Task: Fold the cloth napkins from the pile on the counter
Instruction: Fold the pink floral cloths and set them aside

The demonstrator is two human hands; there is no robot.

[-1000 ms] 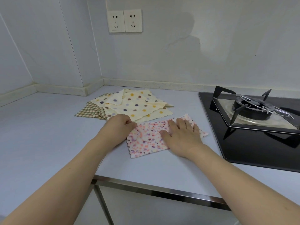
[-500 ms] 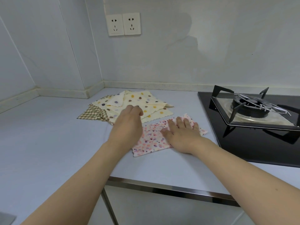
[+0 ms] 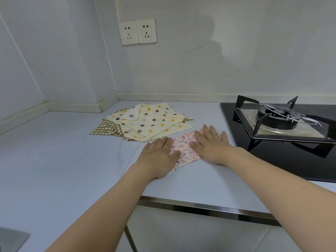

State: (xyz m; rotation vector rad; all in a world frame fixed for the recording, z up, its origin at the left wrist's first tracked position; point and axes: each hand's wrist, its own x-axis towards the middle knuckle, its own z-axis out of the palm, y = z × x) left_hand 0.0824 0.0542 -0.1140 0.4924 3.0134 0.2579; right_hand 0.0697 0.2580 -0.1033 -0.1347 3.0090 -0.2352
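Fingers [image 3: 209,132] of both hands flat, pressing one pink speckled napkin [image 3: 183,148], four napkins piled behind

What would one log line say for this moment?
step: flatten fold | left hand: flat on pink napkin | right hand: flat on it | pile: waiting behind

Arms: both of mine bare to the frame's edge, no sleeves.
My left hand [image 3: 160,157]: no rings.
My right hand [image 3: 211,145]: no rings, no watch.
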